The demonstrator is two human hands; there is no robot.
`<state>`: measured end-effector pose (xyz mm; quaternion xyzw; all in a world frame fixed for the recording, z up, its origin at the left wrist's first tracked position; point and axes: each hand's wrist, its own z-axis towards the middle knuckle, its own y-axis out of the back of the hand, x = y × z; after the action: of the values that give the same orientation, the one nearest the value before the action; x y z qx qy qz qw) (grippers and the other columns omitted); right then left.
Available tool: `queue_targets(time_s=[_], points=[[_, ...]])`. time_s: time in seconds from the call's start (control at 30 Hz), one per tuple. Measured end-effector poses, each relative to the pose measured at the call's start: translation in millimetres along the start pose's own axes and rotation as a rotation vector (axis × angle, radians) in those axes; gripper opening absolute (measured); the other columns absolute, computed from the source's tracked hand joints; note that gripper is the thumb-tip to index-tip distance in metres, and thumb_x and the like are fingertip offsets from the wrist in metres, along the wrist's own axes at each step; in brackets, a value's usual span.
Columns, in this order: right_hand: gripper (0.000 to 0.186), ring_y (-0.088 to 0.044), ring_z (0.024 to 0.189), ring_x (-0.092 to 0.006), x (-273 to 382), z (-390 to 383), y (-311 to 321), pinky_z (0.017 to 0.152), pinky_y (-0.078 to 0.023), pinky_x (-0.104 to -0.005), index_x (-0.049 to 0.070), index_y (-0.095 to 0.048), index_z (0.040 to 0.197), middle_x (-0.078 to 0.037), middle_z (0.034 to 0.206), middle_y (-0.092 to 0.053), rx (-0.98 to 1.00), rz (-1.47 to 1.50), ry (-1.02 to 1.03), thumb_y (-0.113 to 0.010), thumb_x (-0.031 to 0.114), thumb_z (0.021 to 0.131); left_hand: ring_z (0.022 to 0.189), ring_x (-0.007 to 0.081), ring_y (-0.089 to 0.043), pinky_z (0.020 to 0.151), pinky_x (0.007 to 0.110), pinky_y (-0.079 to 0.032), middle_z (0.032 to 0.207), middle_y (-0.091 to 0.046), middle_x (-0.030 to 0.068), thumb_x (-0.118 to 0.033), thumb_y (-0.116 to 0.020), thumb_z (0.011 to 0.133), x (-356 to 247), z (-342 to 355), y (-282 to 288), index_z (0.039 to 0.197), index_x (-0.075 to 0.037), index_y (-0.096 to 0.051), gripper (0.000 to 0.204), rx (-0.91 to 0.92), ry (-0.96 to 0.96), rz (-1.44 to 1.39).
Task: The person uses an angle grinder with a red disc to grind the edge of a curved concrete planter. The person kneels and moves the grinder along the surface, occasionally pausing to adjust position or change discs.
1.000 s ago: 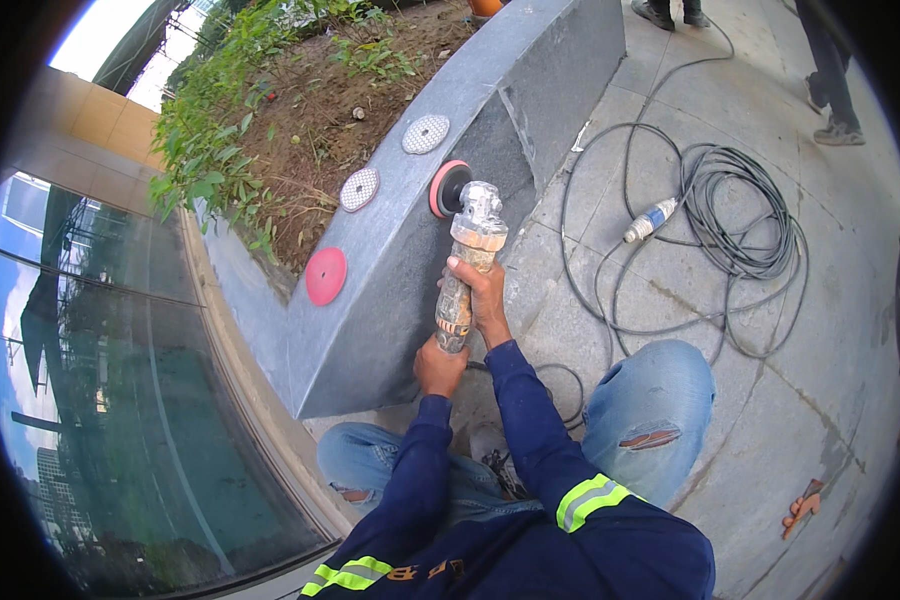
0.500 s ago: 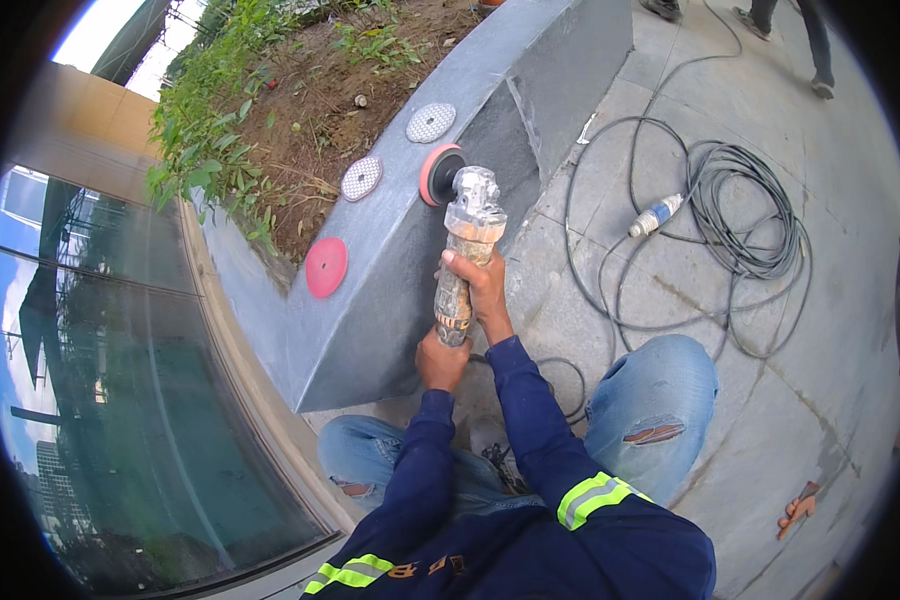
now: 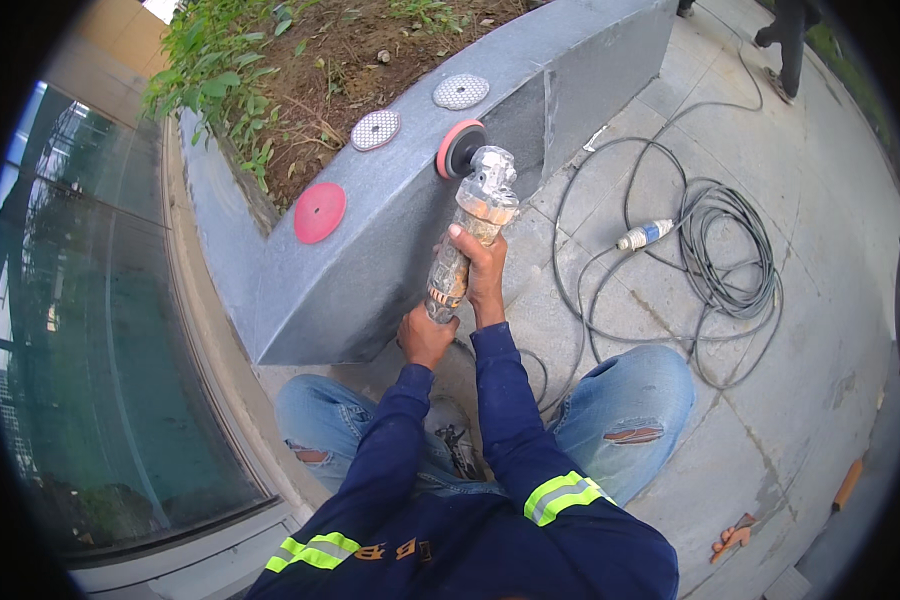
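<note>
Head view, looking down: a dusty angle grinder (image 3: 453, 268) is held beside a grey planter wall (image 3: 315, 290). Its long axis slants from the person, lower left, to its head at the upper right. A single black backing pad (image 3: 460, 152) with a pink rim sits on the head, turned left toward the wall; whether it touches is hard to tell.

Both hands have a closed grip on the tool: the left hand (image 3: 427, 337) wraps the rear end, the right hand (image 3: 485, 272) the body nearer the head, thumb on top. The other fingers are partly hidden.

Three loose discs lie on the wall's top: two whitish patterned discs (image 3: 461, 92) and one red disc (image 3: 320, 213). On the paving (image 3: 820, 260) at right are one coil of dark cable (image 3: 750, 303) and one white-and-blue connector (image 3: 645, 236). Cable behind the right forearm is partly covered. Another person's legs (image 3: 790, 55) are cut off at top right; the dark lens rim crops the window (image 3: 100, 300).
</note>
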<state>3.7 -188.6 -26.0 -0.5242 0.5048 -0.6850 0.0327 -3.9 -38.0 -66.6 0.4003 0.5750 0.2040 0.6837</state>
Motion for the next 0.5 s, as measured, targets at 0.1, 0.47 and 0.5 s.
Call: queue_targets(time_s=[0.1, 0.47, 0.5], points=[[0.041, -0.072, 0.074, -0.0228, -3, 5, 9, 0.067, -0.061, -0.0367, -0.002, -0.061, 0.116, -0.012, 0.093, -0.068, -0.001, 0.037, -0.052, -0.080, 0.019, 0.087, 0.090, 0.0420, -0.075, 0.080, 0.049, -0.058, 0.091, -0.078, 0.0205, -0.019, -0.085, 0.069, -4, -2, 0, 0.100, -0.004, -0.076, 0.035, -0.001, 0.028, 0.056], [0.044, -0.073, 0.072, -0.0266, -11, 9, 14, 0.065, -0.061, -0.0385, -0.004, -0.060, 0.114, -0.018, 0.090, -0.070, -0.018, -0.029, -0.016, -0.077, 0.026, 0.087, 0.095, 0.0429, -0.073, 0.083, 0.051, -0.057, 0.097, -0.077, 0.0219, -0.027, -0.084, 0.070, -9, 0, 1, 0.105, -0.007, -0.077, 0.041, 0.056, 0.077, 0.015], [0.044, -0.073, 0.072, -0.0270, -12, 14, 16, 0.065, -0.061, -0.0388, -0.005, -0.060, 0.114, -0.019, 0.090, -0.070, -0.041, -0.012, -0.022, -0.077, 0.026, 0.087, 0.095, 0.0434, -0.073, 0.083, 0.052, -0.057, 0.095, -0.077, 0.0223, -0.028, -0.083, 0.071, -13, 4, 1, 0.104, -0.008, -0.077, 0.039, 0.063, 0.087, 0.052]])
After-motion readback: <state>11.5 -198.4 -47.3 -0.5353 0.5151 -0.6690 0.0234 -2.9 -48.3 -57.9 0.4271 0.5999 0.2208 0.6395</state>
